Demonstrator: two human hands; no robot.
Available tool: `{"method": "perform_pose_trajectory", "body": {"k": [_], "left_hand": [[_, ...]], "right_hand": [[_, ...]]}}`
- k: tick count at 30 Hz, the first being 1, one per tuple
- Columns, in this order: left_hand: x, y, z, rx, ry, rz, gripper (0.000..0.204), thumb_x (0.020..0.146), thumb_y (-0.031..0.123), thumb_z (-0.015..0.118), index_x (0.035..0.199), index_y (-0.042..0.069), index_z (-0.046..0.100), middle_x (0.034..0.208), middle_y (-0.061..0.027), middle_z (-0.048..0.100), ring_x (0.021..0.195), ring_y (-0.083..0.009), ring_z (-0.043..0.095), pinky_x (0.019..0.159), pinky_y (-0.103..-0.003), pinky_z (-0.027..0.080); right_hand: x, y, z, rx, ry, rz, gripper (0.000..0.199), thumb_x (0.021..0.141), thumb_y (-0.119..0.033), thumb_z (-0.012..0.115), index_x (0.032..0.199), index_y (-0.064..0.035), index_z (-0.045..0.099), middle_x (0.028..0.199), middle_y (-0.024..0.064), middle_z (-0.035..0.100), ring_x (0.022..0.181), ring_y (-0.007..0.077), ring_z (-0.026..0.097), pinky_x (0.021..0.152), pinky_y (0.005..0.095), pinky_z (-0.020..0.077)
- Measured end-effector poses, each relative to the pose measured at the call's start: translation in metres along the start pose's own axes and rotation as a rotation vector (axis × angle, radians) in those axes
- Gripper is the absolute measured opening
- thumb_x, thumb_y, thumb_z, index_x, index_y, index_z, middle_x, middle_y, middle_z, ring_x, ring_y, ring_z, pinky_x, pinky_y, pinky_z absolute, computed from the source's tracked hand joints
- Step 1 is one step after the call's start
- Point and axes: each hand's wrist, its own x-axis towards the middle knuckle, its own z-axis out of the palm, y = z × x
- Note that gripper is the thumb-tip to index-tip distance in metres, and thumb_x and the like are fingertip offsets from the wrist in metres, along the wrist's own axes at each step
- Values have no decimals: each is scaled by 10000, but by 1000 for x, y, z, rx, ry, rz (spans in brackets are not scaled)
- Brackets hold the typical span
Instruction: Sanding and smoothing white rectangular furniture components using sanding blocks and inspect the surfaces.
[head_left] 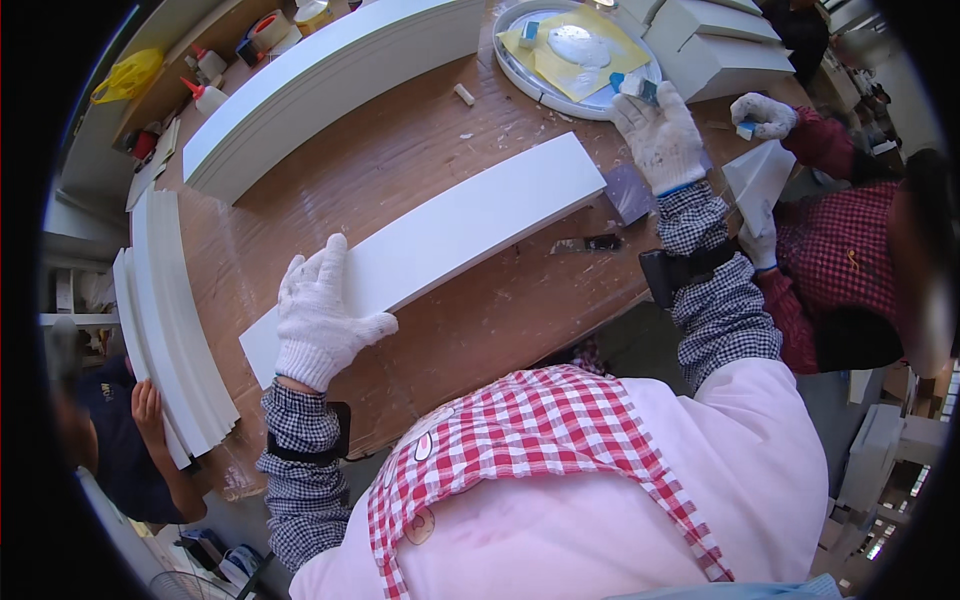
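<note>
Workshop bench, wood top, crowded surroundings.

Worn brown wooden table (420, 160) w/ scratches, white smears & crumbs across the grain. Far-left edge: shelf/ledge (190, 60) w/ a yellow bag (128, 72), roll of tape (270, 28) & small glue bottles (207, 95). Left of table: pale wall area w/ low white shelving (75, 300). Bottom left: grey floor, part of a fan (185, 585) & a dark bag. Right side: more white furniture/boxes (880, 450) stacked on the floor, bright daylight from openings at the lower right. Light overall even & soft, no hard shadows on the tabletop.
</note>
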Motion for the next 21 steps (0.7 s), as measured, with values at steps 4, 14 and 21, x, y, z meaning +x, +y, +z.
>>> {"method": "perform_pose_trajectory", "body": {"k": [4,14,21], "left_hand": [[10,-4,-5,-50,-31,-3,1079,599,475,863,1486,78,393,1372,-217,538,1354,-388,439,1190,-481,294],[-8,-1,-8,59,425,128,489,677,98,756,1153,135,649,916,-91,631,905,-323,601,859,-446,463],[-34,11,24,-19,304,77,585,694,264,780,1233,104,617,1197,-178,591,1161,-378,531,1047,-489,372]], "right_hand": [[-20,-13,-41,184,-227,15,371,1044,-327,503,1186,6,580,1199,220,638,1112,349,642,1017,521,512],[-94,-4,9,348,-583,38,406,1018,-339,555,1245,-2,568,1220,200,624,1075,325,644,996,529,520],[-88,52,69,206,-611,127,350,1022,-263,557,1246,5,568,1168,176,647,1053,297,652,948,448,534]]}}
